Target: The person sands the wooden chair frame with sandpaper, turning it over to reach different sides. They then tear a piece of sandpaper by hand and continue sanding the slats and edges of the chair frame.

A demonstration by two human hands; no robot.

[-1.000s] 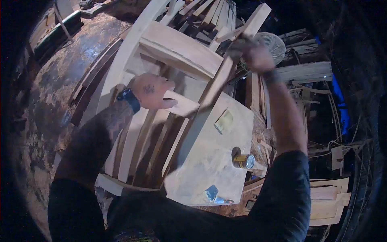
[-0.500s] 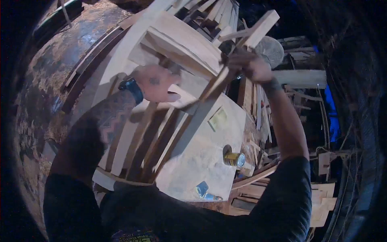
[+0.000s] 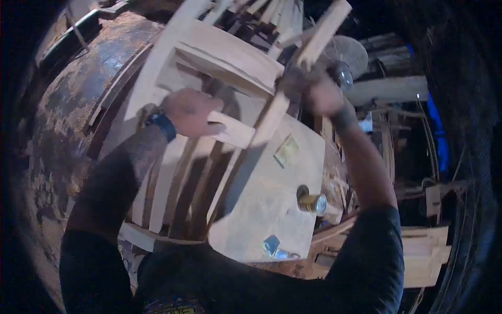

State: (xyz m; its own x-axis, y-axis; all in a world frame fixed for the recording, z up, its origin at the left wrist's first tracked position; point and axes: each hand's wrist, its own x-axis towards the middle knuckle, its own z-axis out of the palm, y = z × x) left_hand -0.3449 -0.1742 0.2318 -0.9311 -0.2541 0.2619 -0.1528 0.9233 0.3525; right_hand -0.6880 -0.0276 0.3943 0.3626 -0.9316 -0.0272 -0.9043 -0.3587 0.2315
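Observation:
My left hand (image 3: 192,112), with a dark watch on its wrist, is closed around one end of a short flat piece of wood (image 3: 234,132). The other end of that piece meets the long side rail (image 3: 267,119) of a wooden chair-like frame. Higher up on the right, my right hand (image 3: 320,93) is at the upper part of this rail. Motion smears its fingers, and a dark shape beside them cannot be made out. Below my left hand run several slats (image 3: 172,183) of the frame, and a broad curved board (image 3: 225,49) spans its top.
A pale board (image 3: 261,209) lies under the frame, bearing a yellow tin (image 3: 312,203), a sandpaper-like square (image 3: 286,152) and a small blue item (image 3: 271,244). A round fan (image 3: 349,55) and stacked timber (image 3: 387,91) stand beyond my right arm.
The view has shifted slightly. My left hand has turned a little, and more of the short wood piece shows. My right hand stays near the upper rail, blurred in both frames.

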